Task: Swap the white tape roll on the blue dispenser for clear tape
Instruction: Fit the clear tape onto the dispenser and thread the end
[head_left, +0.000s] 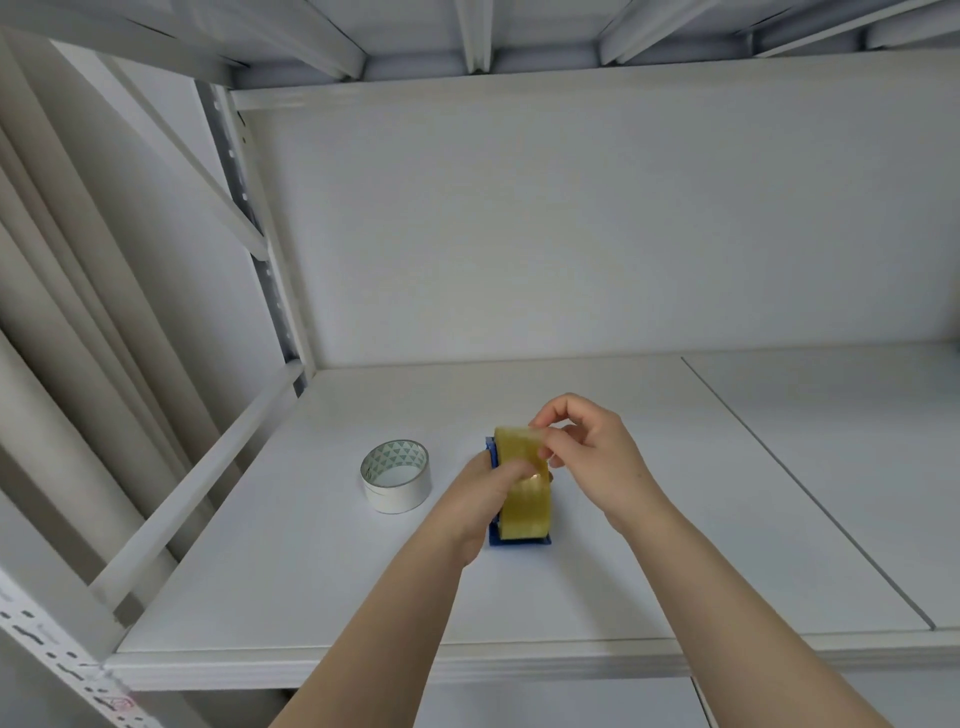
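— White shelving surrounded the work; the shelf board (322, 587) was wide and nearly bare. Where was the tape?

— The clear tape roll (524, 486) stood on the blue dispenser (492, 452), in the middle of the board. The white tape roll (396, 475) lay flat just beside it, on the left, already removed.

— And the hands?

— The left hand (480, 501) gripped the dispenser and roll from the side. The right hand (592, 452) pinched at the top of the clear roll, fingers narrow, probably searching the tape end.

— So which step?

— I judged the swap almost done. Next, the free end needed peeling and pulling toward the cutter. Room was enough on every side; the front edge (395, 662) was well apart.
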